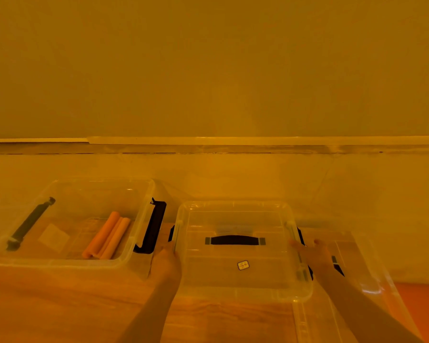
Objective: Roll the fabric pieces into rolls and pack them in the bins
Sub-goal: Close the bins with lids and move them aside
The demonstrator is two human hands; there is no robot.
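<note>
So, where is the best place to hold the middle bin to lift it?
Grip the middle bin by its two short side rims, one hand from each side, as the left hand and right hand do. The rims overhang there, and the wide, shallow body likely stays level.

Both bare forearms reach forward from the bottom edge, angled slightly inward toward each other. The left hand [167,262] sits palm inward with its fingers [170,247] curled over the left rim of the clear bin [235,290]. The right hand [312,256] mirrors it on the right rim, thumb raised, fingers wrapped over the edge.
</note>
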